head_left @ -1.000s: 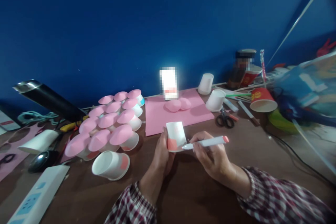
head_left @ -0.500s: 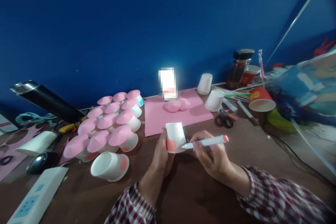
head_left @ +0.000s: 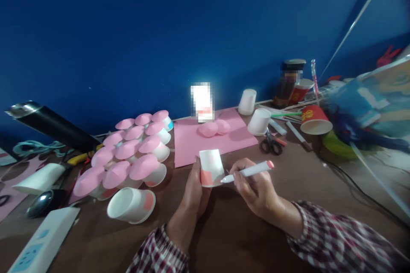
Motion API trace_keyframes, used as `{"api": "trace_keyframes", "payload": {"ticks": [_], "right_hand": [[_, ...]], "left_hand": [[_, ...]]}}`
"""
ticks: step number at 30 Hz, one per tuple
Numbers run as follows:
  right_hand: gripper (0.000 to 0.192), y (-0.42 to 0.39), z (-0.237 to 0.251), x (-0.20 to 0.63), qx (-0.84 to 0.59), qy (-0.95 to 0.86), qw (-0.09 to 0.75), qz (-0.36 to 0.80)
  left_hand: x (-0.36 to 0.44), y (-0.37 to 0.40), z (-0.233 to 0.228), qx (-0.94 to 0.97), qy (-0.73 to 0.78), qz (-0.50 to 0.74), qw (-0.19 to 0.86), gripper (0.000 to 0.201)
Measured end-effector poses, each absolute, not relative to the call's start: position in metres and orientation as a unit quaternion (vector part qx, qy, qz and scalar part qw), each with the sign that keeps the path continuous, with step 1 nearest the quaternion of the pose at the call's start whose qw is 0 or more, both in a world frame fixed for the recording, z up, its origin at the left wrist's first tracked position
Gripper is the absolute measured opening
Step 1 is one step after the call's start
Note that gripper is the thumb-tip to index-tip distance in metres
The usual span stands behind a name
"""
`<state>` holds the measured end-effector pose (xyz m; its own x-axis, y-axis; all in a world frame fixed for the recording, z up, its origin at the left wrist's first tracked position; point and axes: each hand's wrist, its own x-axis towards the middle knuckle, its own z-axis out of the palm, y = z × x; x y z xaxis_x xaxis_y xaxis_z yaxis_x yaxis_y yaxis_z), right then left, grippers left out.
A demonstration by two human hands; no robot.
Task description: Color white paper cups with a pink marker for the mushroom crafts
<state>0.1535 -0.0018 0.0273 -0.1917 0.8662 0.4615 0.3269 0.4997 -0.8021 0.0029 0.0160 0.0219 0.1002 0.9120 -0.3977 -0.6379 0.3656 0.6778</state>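
Near the desk's front edge, our left hand (head_left: 195, 187) pinched the upturned paper cup (head_left: 210, 167) steady while our right hand (head_left: 253, 187) gripped the marker (head_left: 246, 172), tip touching its side.

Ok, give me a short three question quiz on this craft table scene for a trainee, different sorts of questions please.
1. True or false: the left hand holds the small upside-down white paper cup with a pink patch.
2. Which does the right hand hold? A) the black-handled scissors B) the white marker pen with a pink cap C) the red paper cup
3. Fill in: the marker's tip meets the held cup near its ___ edge.

Key: 1 true; 2 B; 3 lower.
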Motion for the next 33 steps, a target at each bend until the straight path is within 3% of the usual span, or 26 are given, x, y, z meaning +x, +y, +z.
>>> {"api": "trace_keyframes", "payload": {"ticks": [33], "right_hand": [[0.014,0.0004,0.0229,0.1543,-0.424,-0.686,0.503,0.311]], "left_hand": [[-0.0011,0.0144,0.0179,0.159,0.4,0.54,0.723,0.048]]}}
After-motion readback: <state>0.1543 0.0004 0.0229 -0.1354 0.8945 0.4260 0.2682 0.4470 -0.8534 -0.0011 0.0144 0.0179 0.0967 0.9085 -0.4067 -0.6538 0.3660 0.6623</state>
